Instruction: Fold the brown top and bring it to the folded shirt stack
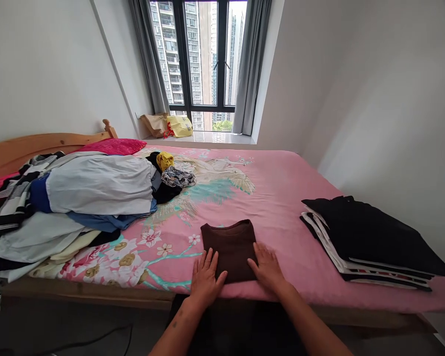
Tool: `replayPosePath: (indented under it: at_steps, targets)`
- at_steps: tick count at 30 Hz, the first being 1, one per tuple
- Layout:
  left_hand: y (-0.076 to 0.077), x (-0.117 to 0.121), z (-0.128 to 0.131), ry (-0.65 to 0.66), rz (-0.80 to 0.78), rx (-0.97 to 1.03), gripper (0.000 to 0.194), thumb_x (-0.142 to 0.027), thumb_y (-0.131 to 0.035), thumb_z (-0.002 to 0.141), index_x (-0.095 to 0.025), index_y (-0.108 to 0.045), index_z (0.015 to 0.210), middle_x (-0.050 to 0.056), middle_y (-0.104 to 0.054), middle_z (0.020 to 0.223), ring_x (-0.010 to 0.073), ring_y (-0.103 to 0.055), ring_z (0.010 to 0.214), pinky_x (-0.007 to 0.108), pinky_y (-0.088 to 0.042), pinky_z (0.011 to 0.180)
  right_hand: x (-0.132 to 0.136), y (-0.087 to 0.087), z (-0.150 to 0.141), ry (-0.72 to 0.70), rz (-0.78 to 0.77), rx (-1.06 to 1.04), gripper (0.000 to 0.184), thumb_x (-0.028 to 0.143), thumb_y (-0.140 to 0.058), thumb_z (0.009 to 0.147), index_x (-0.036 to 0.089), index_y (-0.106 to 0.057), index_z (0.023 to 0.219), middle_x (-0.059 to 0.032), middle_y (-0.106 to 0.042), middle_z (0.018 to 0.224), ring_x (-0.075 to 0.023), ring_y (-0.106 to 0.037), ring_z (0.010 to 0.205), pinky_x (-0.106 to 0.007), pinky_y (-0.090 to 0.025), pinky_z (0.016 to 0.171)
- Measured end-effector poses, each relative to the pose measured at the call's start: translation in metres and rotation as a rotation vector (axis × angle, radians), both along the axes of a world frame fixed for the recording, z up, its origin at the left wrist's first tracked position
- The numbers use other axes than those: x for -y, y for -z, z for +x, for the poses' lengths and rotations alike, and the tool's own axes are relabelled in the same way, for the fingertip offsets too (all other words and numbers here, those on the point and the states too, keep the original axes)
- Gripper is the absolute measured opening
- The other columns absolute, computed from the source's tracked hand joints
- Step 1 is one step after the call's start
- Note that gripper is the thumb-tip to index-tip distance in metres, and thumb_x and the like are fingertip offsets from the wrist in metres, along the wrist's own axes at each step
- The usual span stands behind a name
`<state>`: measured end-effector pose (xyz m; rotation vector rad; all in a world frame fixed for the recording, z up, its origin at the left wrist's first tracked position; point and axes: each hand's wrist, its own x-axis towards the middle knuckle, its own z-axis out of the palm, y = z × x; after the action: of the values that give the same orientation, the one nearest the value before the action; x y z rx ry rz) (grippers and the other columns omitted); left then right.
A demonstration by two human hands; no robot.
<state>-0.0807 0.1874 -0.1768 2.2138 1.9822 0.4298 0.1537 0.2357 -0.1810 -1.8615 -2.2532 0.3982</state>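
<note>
Obs, head view. Dark brown knit top folded into a neat rectangle [230,248] lies flat on the pink floral-print bedsheet [274,193], near the front edge of the bed, approx. centred betw. both arms.

L hand [204,277]: palm down, fingers straight and slightly spread, tips on the lower-left corner of the brown top; not gripping. R hand [267,267]: palm down, fingers extended and a little apart, lying on the lower-right edge. Flat palms either side look like pressing/smoothing the fold, not lifting; judgement only.

Stack of folded black and white garments [363,242] at R side of bed, well apart from the top, edges roughly squared. Loose heap of unfolded clothes, grey-blue, striped, cream [70,202], at L, spilling twd. bed edge. Sorted vs unsorted kept on opposite sides, working space in the middle.

Wooden headboard [40,146] far L.
</note>
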Motion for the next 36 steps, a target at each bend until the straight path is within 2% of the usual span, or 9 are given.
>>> replayPosePath:
  at_steps: [3,7,11,13,17,22,27,32,36]
  targets:
    - [0.007,-0.009,-0.018,-0.111,-0.005,0.049,0.063,-0.047,-0.04,0.087,-0.015,-0.036,0.14,0.012,-0.032,0.147,0.0265,-0.027,0.137,0.047,-0.025,0.11,-0.011,0.006,0.023,0.132,0.001,-0.008,0.062,0.045,-0.033,0.09,0.009,-0.035,0.14,-0.0127,-0.031,0.147,-0.0258,-0.024,0.137,-0.047,-0.016,0.112]
    - [0.001,-0.035,-0.025,-0.181,0.081,0.087,0.052,-0.035,-0.036,0.09,-0.013,-0.04,0.137,0.013,-0.04,0.143,0.0234,-0.033,0.134,0.042,-0.03,0.108,-0.006,-0.018,0.004,0.066,0.177,-0.128,0.051,0.036,-0.031,0.091,0.013,-0.043,0.135,-0.0099,-0.04,0.142,-0.022,-0.03,0.134,-0.043,-0.021,0.111]
    - [-0.009,-0.056,-0.019,0.147,0.132,0.02,0.048,-0.031,-0.039,0.089,-0.028,-0.04,0.137,0.004,-0.033,0.148,0.023,-0.024,0.138,0.048,-0.02,0.112,0.003,-0.036,-0.033,-0.388,0.203,-0.157,0.047,0.037,-0.032,0.092,0.024,-0.041,0.136,-0.0009,-0.035,0.146,-0.0188,-0.02,0.139,-0.044,-0.008,0.115]
    - [-0.011,-0.065,-0.021,0.246,0.068,-0.013,0.049,-0.037,-0.042,0.088,-0.032,-0.039,0.137,0.002,-0.033,0.148,0.024,-0.022,0.139,0.052,-0.012,0.112,-0.002,-0.034,-0.039,-0.459,0.113,-0.126,0.051,0.044,-0.034,0.092,0.025,-0.037,0.139,-0.0008,-0.03,0.148,-0.0199,-0.018,0.139,-0.046,-0.004,0.115]
    - [-0.005,-0.086,-0.034,-0.035,-0.033,0.022,0.057,-0.048,-0.041,0.087,-0.023,-0.038,0.139,0.008,-0.031,0.148,0.0288,-0.024,0.137,0.055,-0.013,0.11,-0.026,-0.017,-0.027,-0.117,0.006,-0.096,0.056,0.045,-0.033,0.091,0.018,-0.034,0.141,-0.0055,-0.027,0.149,-0.0239,-0.02,0.138,-0.05,-0.012,0.113]
    - [0.006,-0.107,-0.046,-0.187,0.071,0.134,0.05,-0.035,-0.034,0.091,-0.012,-0.045,0.134,0.012,-0.044,0.14,0.0221,-0.037,0.131,0.04,-0.027,0.109,-0.057,-0.001,-0.013,0.092,0.185,-0.165,0.049,0.031,-0.034,0.09,0.012,-0.043,0.135,-0.0092,-0.036,0.145,-0.021,-0.028,0.135,-0.038,-0.023,0.112]
    - [0.006,-0.109,-0.045,-0.241,0.143,0.133,0.055,-0.038,-0.039,0.089,-0.01,-0.039,0.137,0.014,-0.039,0.143,0.024,-0.033,0.133,0.041,-0.027,0.109,-0.073,0.006,-0.01,0.096,0.251,-0.133,0.05,0.031,-0.034,0.091,0.018,-0.037,0.139,-0.0045,-0.026,0.15,-0.0224,-0.018,0.139,-0.044,-0.021,0.111]
    - [0.007,-0.107,-0.039,0.018,0.093,0.078,0.054,-0.042,-0.039,0.089,-0.024,-0.035,0.14,0.004,-0.03,0.149,0.0231,-0.022,0.139,0.047,-0.016,0.113,-0.085,0.01,-0.014,0.003,0.209,-0.088,0.052,0.035,-0.03,0.092,0.02,-0.031,0.142,-0.0022,-0.023,0.151,-0.0185,-0.017,0.139,-0.045,-0.009,0.113]
    - [0.017,-0.117,-0.037,-0.192,0.047,0.123,0.06,-0.042,-0.04,0.087,-0.012,-0.036,0.139,0.014,-0.033,0.146,0.0281,-0.024,0.137,0.05,-0.014,0.112,-0.098,0.015,-0.02,0.156,0.051,-0.053,0.059,0.041,-0.027,0.093,0.012,-0.025,0.144,-0.007,-0.023,0.15,-0.0214,-0.018,0.139,-0.048,-0.005,0.113]
